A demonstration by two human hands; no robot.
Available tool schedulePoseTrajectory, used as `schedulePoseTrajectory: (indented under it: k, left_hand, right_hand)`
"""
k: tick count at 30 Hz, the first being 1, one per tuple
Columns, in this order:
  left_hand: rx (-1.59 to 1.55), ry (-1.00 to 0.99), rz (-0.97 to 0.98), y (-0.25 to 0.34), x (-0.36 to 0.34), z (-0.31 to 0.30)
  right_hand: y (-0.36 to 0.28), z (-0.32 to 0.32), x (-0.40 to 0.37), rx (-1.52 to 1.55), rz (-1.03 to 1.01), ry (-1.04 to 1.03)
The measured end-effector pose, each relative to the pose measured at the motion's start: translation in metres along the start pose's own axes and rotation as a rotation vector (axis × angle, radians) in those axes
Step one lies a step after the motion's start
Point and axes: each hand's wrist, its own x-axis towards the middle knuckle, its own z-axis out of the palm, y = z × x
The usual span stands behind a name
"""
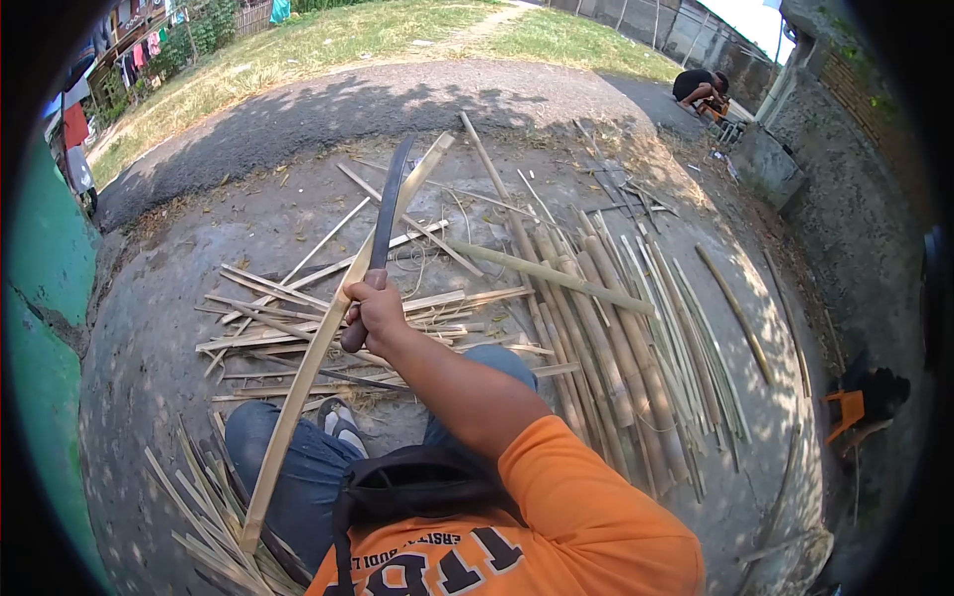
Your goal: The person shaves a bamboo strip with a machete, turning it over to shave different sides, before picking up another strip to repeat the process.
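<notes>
Closest to the head camera is the person's orange shirt (586, 526), with a black bag (417, 477) lying against the chest. Below it are the knees in blue jeans (298, 477), and a sandal (341, 419) shows between them.

The right arm reaches forward from the shirt. The right hand (376, 313) is closed in a full fist around the handle of a machete (390, 199), with the fingers (370, 298) wrapped tight and no gap showing. The dark blade rises up and away from the fingers. The left hand is out of sight, so the right is the only hand seen at the work.

A long bamboo strip (301, 397) touches the fist on its thumb side. Its long axis runs from low beside the left knee, past the fingers, and on beyond the blade's tip. Blade and strip lie almost parallel and pressed close. Whether the edge has entered the bamboo cannot be told.

Just beyond the fingers, cut bamboo slats (278, 298) lie crosswise on the concrete ground (159, 328). Off to the back-of-hand side, whole bamboo poles (616, 348) lie in a fan. Thin slivers (199, 507) are heaped near the strip's lower end. Far past the blade, another person (701, 87) crouches by a wall.
</notes>
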Motion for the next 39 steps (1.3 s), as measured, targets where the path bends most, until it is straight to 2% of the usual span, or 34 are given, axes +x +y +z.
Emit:
schedulePoseTrajectory:
  k: [5,17,25,28,33,35,39]
  left_hand:
    - [-0.050,-0.143,-0.106,0.013,-0.029,0.032]
    - [-0.093,-0.384,-0.286,0.033,-0.069,0.074]
    - [-0.091,-0.433,-0.351,0.036,-0.082,0.087]
    - [-0.084,-0.430,-0.357,0.036,-0.087,0.080]
    - [-0.088,-0.419,-0.363,0.036,-0.091,0.064]
    - [-0.090,-0.415,-0.377,0.039,-0.092,0.057]
    - [-0.105,-0.408,-0.395,0.042,-0.093,0.051]
  right_hand:
    - [-0.005,0.000,-0.005,-0.016,0.055,-0.004]
    - [-0.005,-0.005,-0.003,-0.029,0.002,0.016]
    - [-0.003,-0.002,-0.009,-0.037,0.026,0.045]
    - [-0.002,-0.005,-0.004,-0.067,0.065,-0.007]
    - [0.001,-0.006,-0.002,-0.084,0.014,0.018]
    - [0.007,-0.011,0.008,-0.041,0.082,-0.018]
    - [0.007,-0.007,0.005,-0.088,0.080,-0.016]
